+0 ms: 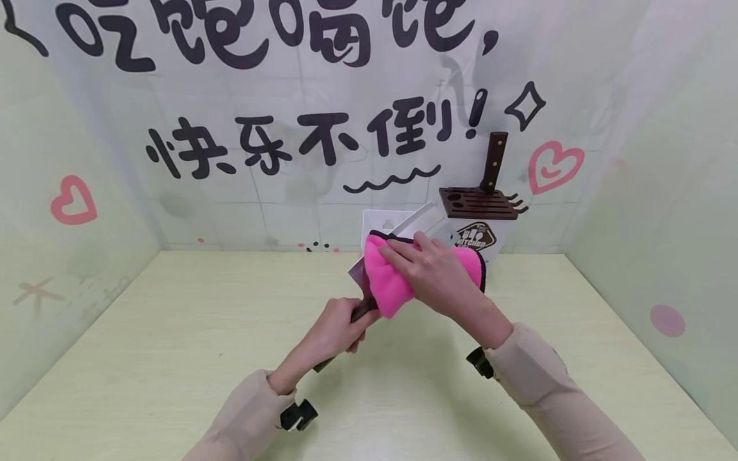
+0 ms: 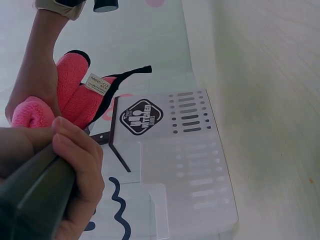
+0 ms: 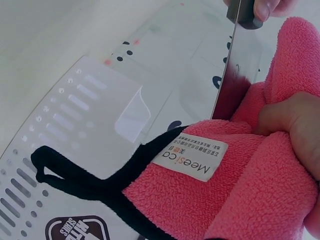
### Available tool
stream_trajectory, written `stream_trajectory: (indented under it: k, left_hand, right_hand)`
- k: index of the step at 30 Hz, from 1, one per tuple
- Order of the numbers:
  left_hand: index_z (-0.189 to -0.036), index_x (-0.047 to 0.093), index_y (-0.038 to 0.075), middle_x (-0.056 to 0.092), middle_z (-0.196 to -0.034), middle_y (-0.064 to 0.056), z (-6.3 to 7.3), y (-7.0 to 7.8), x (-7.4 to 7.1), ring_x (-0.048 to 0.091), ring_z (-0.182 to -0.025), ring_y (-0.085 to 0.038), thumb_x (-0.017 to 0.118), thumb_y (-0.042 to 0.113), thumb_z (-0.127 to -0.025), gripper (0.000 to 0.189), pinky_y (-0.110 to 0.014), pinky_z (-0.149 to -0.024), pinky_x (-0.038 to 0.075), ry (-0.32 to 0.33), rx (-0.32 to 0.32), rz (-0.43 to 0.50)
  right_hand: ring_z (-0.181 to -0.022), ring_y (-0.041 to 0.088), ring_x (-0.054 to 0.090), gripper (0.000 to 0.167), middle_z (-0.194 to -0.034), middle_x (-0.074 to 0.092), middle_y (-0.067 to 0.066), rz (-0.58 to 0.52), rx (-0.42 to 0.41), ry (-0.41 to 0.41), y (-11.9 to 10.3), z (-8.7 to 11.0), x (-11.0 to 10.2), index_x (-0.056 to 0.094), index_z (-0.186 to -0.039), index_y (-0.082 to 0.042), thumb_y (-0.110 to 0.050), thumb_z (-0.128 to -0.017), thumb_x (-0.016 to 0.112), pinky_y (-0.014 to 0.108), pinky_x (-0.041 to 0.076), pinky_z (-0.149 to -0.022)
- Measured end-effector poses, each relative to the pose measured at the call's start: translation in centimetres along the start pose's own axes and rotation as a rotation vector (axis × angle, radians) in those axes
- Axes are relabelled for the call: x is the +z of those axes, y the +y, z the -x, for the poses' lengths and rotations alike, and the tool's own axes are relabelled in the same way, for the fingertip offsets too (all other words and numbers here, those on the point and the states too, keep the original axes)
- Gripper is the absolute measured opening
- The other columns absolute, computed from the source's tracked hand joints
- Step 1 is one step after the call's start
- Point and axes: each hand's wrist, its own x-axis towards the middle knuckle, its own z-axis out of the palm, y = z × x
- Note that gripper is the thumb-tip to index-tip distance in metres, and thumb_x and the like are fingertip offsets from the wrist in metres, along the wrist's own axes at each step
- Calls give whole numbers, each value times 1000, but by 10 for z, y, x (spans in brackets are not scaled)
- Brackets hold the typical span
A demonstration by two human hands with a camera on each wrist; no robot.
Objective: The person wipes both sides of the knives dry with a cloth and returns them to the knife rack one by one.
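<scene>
so the knife (image 3: 233,87) is held on the near side of the rack (image 1: 474,237), long axis slanting from handle at lower left up toward it. left hand (image 1: 340,326) has fingers curled snug round the handle (image 1: 363,310); right hand (image 1: 441,275), nearer the rack, grips the cloth (image 1: 387,282) against the blade (image 1: 358,272).

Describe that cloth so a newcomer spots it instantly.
On the pale table, find the white rack near the back. In front of it, the right hand grips the cloth. Its fluffy, bright pink fabric and black edging set it apart from the knife.
</scene>
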Motion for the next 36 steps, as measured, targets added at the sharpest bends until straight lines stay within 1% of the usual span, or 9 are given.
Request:
stream_trajectory:
  k: [5,12,14,21,26,36]
  left_hand:
    - [-66,49,4,44,-48,1,2,1,0,43,-35,-9,53,22,-90,30,-22,-36,33,12,-7,-2]
    - [-69,49,3,45,-49,1,4,-1,2,43,-36,-8,54,25,-89,30,-21,-36,33,15,-17,-5]
    - [-69,49,3,45,-48,1,4,-1,2,43,-36,-8,54,25,-89,30,-21,-36,33,17,-15,-11]
    - [-69,49,3,44,-48,2,5,1,3,43,-35,-7,54,24,-89,30,-21,-35,34,20,-13,-27]
    - [-67,49,4,44,-47,2,6,1,3,43,-34,-6,55,23,-89,29,-22,-35,35,25,-3,-43]
    - [-66,49,4,44,-46,3,7,0,3,42,-33,-6,54,24,-89,31,-22,-35,34,29,8,-74]
  right_hand:
    - [-81,27,50,63,-111,61,8,-3,35,8,7,3,1,56,-120,-8,-20,-64,80,32,48,-57]
    - [-76,26,48,58,-109,62,9,-10,88,38,18,7,4,57,-119,-8,-13,-65,78,29,46,-55]
    - [-76,26,48,58,-109,61,10,-20,107,34,21,8,5,56,-120,-8,-12,-66,78,28,46,-55]
    - [-78,27,50,64,-110,61,12,-26,157,17,30,11,6,56,-120,-7,-16,-62,81,31,48,-58]
    - [-77,26,48,65,-110,61,13,-33,191,1,36,13,7,55,-121,-7,-14,-62,80,30,48,-56]
    - [-80,27,48,66,-113,59,12,-38,244,-37,43,15,8,54,-122,-7,-13,-62,80,33,49,-57]
